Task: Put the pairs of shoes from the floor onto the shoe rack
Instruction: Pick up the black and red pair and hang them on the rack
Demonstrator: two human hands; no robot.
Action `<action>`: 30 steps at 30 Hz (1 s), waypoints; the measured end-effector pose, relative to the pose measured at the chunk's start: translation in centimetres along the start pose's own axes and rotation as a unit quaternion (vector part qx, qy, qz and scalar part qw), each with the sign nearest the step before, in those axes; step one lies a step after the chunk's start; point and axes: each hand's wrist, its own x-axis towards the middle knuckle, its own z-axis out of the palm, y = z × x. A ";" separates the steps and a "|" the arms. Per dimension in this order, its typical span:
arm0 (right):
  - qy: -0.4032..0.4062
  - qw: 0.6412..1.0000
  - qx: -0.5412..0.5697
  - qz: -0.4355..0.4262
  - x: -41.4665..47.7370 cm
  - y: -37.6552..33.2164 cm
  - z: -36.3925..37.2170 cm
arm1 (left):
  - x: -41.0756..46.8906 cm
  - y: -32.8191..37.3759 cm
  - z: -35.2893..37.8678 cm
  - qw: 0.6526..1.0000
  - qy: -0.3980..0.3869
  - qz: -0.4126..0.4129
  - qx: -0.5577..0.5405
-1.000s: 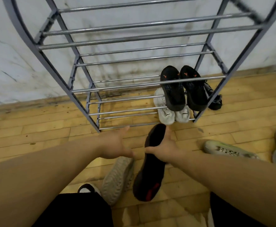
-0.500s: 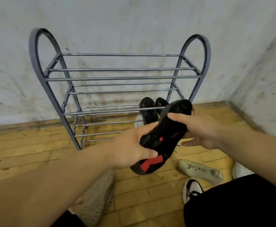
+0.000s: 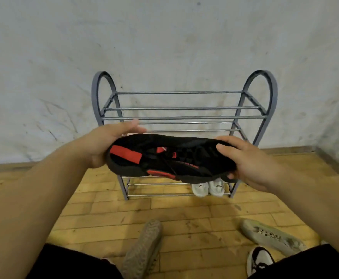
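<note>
I hold a black shoe with red patches (image 3: pixel 170 157) sideways in the air in front of the grey metal shoe rack (image 3: pixel 184 108). My left hand (image 3: pixel 104 144) grips its heel end, and my right hand (image 3: pixel 249 160) grips its toe end. A white pair (image 3: pixel 207 188) stands on the rack's lowest shelf at the right. The held shoe hides the middle shelves behind it. On the wooden floor lie a beige shoe (image 3: pixel 143 251), a pale grey-green shoe (image 3: pixel 271 236) and a black-and-white shoe (image 3: pixel 260 259).
The rack stands against a stained white wall (image 3: pixel 164 37), with a corner of the room to the right. My dark-clothed knees fill the lower corners of the view. Bare wooden floor (image 3: pixel 194 210) lies between the rack and the loose shoes.
I lifted the black shoe off the floor with my right hand, took its heel in my left, and turned it level. The view pulled back from the rack.
</note>
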 end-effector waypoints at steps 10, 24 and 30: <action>-0.089 0.996 0.026 -0.015 -0.1 -6.0 11.9 | -8.5 -2.6 -6.9 0.960 0.273 0.017 -0.066; -0.495 0.535 -0.635 -0.257 -4.4 -6.3 42.7 | -30.8 -31.8 -13.4 0.755 0.509 -0.163 -0.379; -0.623 0.453 -0.620 -0.146 -5.7 5.0 45.0 | -33.4 -40.0 -10.1 0.735 0.487 -0.244 -0.404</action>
